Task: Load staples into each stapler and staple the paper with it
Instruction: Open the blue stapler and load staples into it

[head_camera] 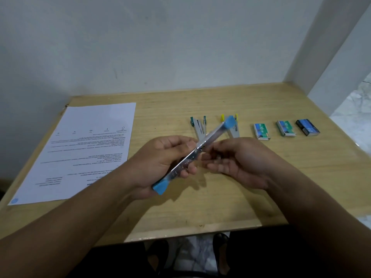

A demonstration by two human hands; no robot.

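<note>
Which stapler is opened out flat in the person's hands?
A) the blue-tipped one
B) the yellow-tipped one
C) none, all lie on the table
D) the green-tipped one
A: the blue-tipped stapler is spread open between the left hand and right hand, above the table.

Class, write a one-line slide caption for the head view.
Both hands hold a blue stapler swung open above the desk, by paper, two staplers and three staple boxes.

Soft, even light falls from above, and my hands (200, 163) throw only a faint shadow on the bench (220, 207) below them. The picture is slightly soft and bends at the edges, with daylight glare far right.
</note>
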